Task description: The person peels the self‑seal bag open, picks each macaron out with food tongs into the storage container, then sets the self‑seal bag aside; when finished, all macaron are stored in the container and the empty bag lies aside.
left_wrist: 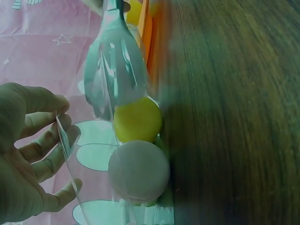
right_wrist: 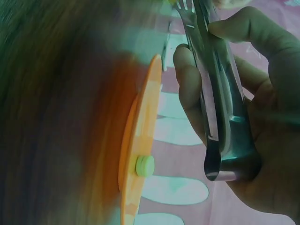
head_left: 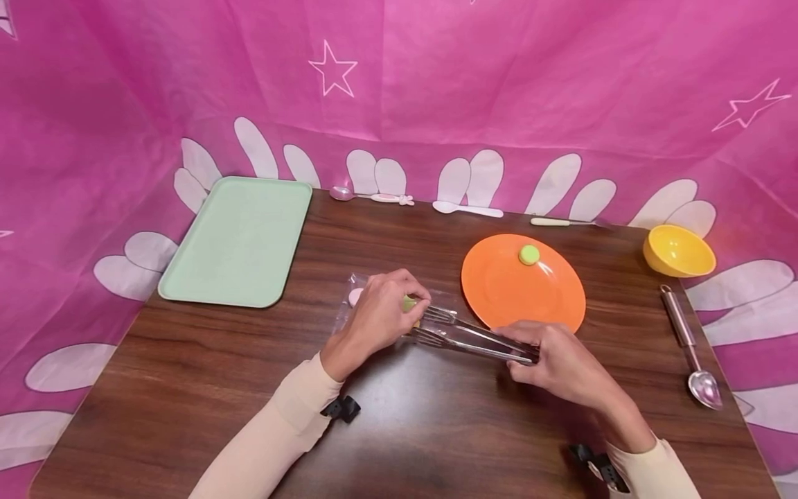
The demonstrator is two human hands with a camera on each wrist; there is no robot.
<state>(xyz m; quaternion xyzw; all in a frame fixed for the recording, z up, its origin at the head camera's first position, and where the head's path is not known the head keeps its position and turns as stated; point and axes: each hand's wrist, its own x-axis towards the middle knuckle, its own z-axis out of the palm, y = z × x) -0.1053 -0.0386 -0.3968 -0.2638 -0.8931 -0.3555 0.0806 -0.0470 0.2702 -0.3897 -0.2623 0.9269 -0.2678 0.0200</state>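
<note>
- The right hand (head_left: 564,367) curls around the handle end of metal tongs (head_left: 474,338), forearm angled in from the lower right.
- The left hand (head_left: 380,312) pinches a clear bag (left_wrist: 117,93) of round candies (left_wrist: 138,119) on the table (head_left: 249,388), beside the tong tips.
- An orange plate (head_left: 499,291) carrying one green candy (head_left: 529,254) lies just behind the tongs.

1 tray (head_left: 237,242) | 1 plate (head_left: 499,291) | 1 bowl (head_left: 678,251) | 1 tongs (head_left: 474,337) | 1 bag (head_left: 355,308) | 3 spoons (head_left: 368,196) | 1 knife (head_left: 561,222) | 2 hands (head_left: 380,315)
</note>
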